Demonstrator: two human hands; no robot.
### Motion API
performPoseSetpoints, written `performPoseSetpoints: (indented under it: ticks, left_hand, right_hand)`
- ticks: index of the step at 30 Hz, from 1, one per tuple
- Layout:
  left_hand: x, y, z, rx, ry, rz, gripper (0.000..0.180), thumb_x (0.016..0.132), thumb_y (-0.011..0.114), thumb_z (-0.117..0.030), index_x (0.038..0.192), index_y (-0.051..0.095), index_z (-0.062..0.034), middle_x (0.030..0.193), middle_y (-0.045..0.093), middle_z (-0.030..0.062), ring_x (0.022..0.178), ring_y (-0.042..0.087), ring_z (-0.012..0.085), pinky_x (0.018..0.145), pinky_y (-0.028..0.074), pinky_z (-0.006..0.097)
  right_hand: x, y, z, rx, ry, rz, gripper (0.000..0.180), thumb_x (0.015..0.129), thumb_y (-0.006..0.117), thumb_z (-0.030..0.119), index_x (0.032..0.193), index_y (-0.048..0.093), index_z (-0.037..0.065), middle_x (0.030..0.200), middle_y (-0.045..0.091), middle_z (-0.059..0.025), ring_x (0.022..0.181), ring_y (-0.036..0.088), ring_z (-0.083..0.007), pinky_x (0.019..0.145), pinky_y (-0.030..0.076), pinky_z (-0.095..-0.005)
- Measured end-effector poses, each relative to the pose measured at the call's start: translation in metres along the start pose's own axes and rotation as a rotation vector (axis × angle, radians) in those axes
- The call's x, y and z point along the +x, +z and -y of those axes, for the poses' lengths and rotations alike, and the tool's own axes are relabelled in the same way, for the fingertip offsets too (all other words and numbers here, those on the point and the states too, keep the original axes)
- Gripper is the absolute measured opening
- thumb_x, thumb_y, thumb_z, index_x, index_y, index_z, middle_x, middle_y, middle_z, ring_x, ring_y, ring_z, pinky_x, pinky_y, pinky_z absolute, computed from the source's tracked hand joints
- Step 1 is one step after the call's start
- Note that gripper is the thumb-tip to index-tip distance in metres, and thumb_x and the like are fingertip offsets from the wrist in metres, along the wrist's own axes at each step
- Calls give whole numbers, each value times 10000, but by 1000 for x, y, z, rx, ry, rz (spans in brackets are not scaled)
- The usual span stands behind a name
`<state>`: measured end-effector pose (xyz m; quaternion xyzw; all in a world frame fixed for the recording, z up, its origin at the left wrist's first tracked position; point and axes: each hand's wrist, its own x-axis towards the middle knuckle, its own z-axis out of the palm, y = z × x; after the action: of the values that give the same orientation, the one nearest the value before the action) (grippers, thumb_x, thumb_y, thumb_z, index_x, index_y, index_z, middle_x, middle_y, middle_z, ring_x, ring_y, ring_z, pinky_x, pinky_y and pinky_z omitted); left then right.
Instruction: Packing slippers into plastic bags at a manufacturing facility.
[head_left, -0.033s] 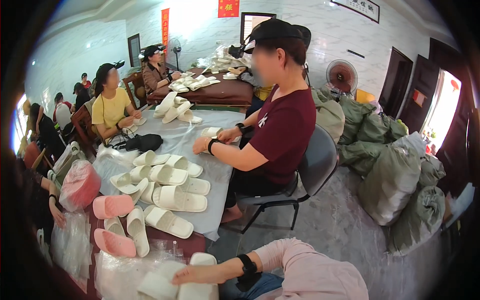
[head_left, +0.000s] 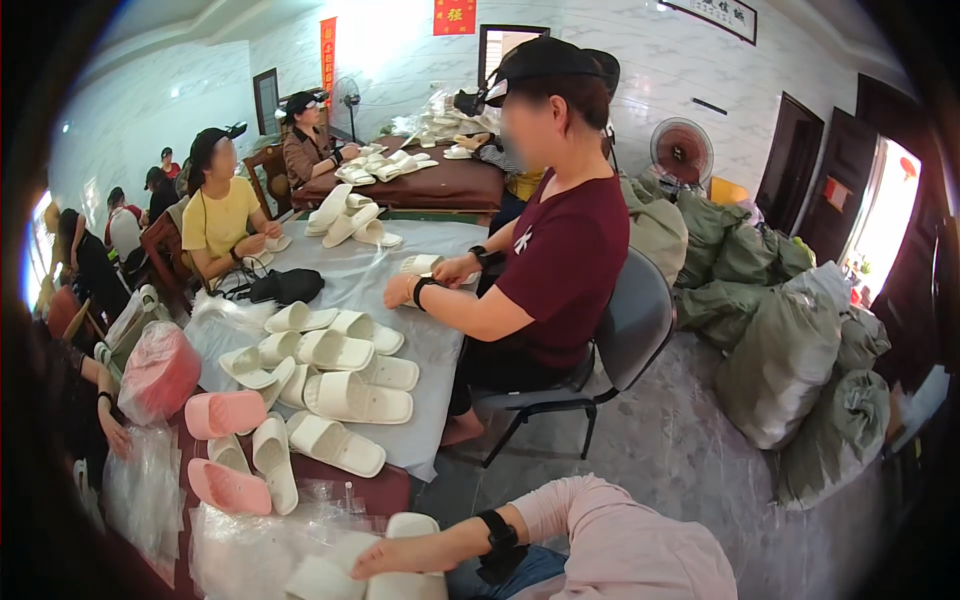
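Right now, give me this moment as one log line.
left hand: out of view | right hand: over white slippers, grip unclear | beside: clear plastic | beyond: two pink slippers

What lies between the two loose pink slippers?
A white slipper lies between the farther pink slipper and the nearer pink slipper, as the head view shows.

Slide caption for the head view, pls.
Right hand at a white slipper, with pink slippers, a seated co-worker and bulging sacks beyond.
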<state>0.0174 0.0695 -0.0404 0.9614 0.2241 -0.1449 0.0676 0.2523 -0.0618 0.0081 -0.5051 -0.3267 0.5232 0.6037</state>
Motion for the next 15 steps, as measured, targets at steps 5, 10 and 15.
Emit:
performPoseSetpoints:
  ticks: [5, 10, 15]
  left_hand:
    - [10, 60, 20, -435, 10, -402, 706, 768, 641, -223, 1360, 339, 20, 1333, 417, 247, 1258, 338, 418, 1039, 261, 497]
    - [3, 29, 1, -523, -55, -367, 852, 703, 739, -188, 1377, 274, 47, 1356, 390, 249, 1264, 357, 369, 1054, 281, 444]
    - [3, 33, 4, -577, -74, -418, 836, 681, 759, -181, 1353, 321, 54, 1302, 459, 237, 1210, 427, 358, 1026, 322, 455]
  right_hand:
    - [-38, 4, 23, 100, 312, 121, 394, 914, 523, 351, 1134, 591, 31, 1020, 598, 5, 919, 512, -80, 756, 414, -244]
    - [-48, -3, 2, 36, 316, 101, 404, 916, 518, 344, 1156, 581, 26, 1036, 603, -4, 962, 517, -91, 799, 407, -240]
    - [-36, -7, -22, 49, 328, 130, 312, 936, 504, 342, 1094, 612, 96, 1039, 573, 65, 983, 459, -39, 888, 351, -245]
